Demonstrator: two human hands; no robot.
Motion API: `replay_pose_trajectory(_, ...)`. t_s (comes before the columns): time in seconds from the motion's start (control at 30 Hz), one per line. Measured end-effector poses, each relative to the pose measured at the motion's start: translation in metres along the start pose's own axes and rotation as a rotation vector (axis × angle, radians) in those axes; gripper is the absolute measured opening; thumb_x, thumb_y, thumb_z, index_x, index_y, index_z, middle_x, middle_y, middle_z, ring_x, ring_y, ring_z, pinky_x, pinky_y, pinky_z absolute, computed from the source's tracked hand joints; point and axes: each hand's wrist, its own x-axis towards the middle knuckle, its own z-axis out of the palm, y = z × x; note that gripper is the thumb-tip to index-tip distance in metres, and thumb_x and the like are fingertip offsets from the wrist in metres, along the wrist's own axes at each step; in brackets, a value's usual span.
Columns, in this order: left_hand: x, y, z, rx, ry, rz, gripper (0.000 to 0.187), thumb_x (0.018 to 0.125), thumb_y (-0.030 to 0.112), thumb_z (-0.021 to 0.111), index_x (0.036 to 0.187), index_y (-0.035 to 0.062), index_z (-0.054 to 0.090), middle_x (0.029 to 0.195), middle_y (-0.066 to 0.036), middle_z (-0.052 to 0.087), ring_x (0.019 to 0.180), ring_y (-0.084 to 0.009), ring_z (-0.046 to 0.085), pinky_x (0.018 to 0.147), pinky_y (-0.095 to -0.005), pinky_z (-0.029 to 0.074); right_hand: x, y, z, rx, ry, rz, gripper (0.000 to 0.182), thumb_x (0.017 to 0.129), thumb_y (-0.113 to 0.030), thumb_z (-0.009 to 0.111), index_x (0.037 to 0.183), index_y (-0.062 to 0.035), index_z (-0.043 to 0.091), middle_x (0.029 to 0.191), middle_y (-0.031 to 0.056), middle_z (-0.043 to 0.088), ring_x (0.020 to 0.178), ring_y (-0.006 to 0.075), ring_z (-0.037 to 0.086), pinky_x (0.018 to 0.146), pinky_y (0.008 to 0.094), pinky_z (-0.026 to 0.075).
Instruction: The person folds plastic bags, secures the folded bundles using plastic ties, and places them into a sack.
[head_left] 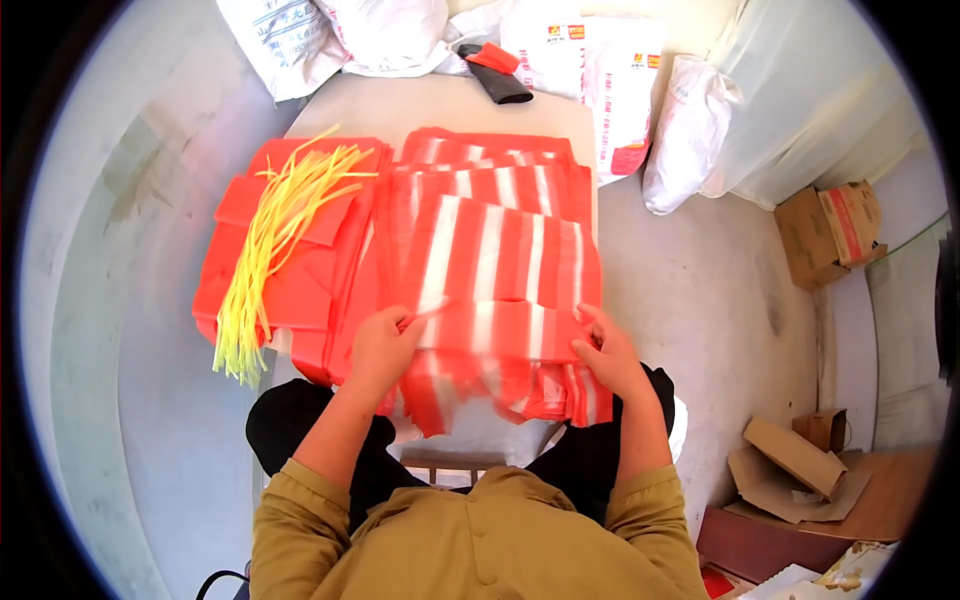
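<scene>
Red-and-white striped plastic bags (487, 245) lie in a loose, overlapping stack on the table in front of me. My left hand (385, 348) pinches the left edge of the top bag, fingers closed on it. At the opposite edge, my right hand (606, 347) grips the same bag between thumb and fingers. The bag is spread flat between both hands, and its near part hangs over the table's front edge, slightly blurred. To the left sits a pile of folded plain red bags (300, 285), with a bundle of yellow strips (275, 240) lying across it.
Behind the stack, the pale tabletop (375, 105) shows. A dark roll with a red piece (497, 75) lies at its far edge. White printed sacks (625, 95) stand beyond. Cardboard boxes (825, 235) are on the right, and flattened cardboard (795, 475) lies at the lower right.
</scene>
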Motion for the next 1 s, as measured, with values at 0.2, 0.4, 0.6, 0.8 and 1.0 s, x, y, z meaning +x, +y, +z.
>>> replay_pose_trajectory(0.2,-0.008,-0.015,0.015,-0.208,0.177,0.045,0.011,0.087,0.011,0.069,0.087,0.0018,0.062,0.075,-0.013,0.062,0.068,-0.0298,0.059,0.064,-0.0395,0.045,-0.003,0.034,0.029,0.227,0.187,0.046,0.031,0.094,-0.008,0.065,0.124,-0.0039,0.062,0.09,0.0099,0.066,0.086,0.0199,0.064,0.081,0.0336,0.051)
replay_pose_trajectory(0.4,-0.018,-0.031,0.005,-0.037,0.052,0.259,0.022,0.079,0.0,0.064,0.1,0.006,0.067,0.092,-0.012,0.065,0.095,-0.0299,0.058,0.086,-0.0406,0.048,-0.002,0.026,0.028,0.059,0.197,0.03,0.02,0.1,-0.018,0.06,0.109,-0.0034,0.071,0.109,0.0188,0.071,0.102,0.034,0.069,0.088,0.0397,0.052)
replay_pose_trajectory(0.6,-0.023,-0.019,0.001,-0.01,0.054,0.18,0.03,0.077,-0.003,0.064,0.105,0.0061,0.07,0.108,-0.012,0.066,0.108,-0.0322,0.057,0.095,-0.0402,0.047,-0.006,0.023,0.029,0.101,0.252,-0.076,0.019,0.099,-0.014,0.061,0.112,-0.0036,0.071,0.105,0.0167,0.072,0.1,0.0327,0.069,0.087,0.0381,0.052)
replay_pose_trajectory(0.8,-0.014,-0.02,0.001,0.039,0.038,0.213,0.036,0.077,-0.004,0.064,0.111,0.0061,0.072,0.112,-0.013,0.069,0.11,-0.0338,0.059,0.099,-0.0405,0.047,-0.012,0.003,0.019,-0.017,0.17,-0.062,0.029,0.091,-0.019,0.071,0.116,-0.0043,0.071,0.12,0.0126,0.066,0.111,0.0293,0.066,0.092,0.0372,0.052)
replay_pose_trajectory(1.0,-0.017,-0.012,-0.002,0.097,0.072,0.298,0.037,0.077,-0.004,0.068,0.112,0.0071,0.073,0.11,-0.013,0.07,0.109,-0.0333,0.059,0.098,-0.0414,0.047,-0.022,-0.017,0.007,-0.189,0.077,-0.131,0.046,0.084,-0.021,0.078,0.126,-0.0066,0.068,0.145,0.0136,0.05,0.126,0.0322,0.057,0.1,0.0393,0.05)
